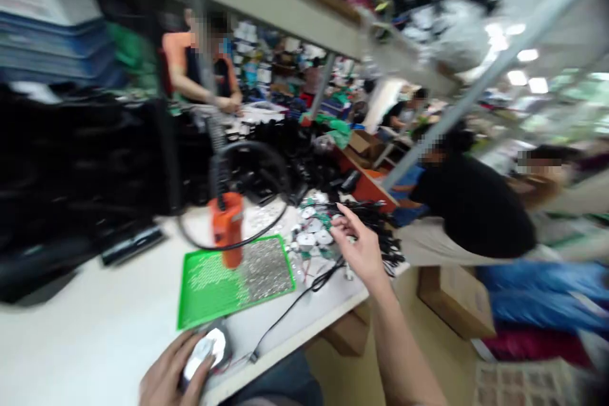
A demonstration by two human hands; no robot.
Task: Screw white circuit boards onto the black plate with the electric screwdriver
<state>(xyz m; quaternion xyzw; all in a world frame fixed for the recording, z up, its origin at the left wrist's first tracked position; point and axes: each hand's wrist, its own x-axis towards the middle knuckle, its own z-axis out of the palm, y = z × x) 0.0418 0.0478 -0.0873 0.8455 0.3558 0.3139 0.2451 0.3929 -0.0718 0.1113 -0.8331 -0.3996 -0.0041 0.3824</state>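
My left hand (169, 377) is at the near table edge, fingers curled over a shiny silver round part (205, 350). My right hand (360, 246) reaches out to the right side of the table, fingers partly spread, touching or just above a pile of small white round parts with green circuit boards (311, 235). Whether it holds one of them is blurred. Between the hands lies a green tray (209, 285) covered with tiny metal pieces, and an orange electric screwdriver (227, 227) hangs over it on a coiled cable.
Black wires (380, 228) lie heaped at the table's right end. Stacks of black parts (71, 158) fill the left. A cardboard box (459, 307) stands on the floor. Other people sit at benches behind and to the right. A shelf runs overhead.
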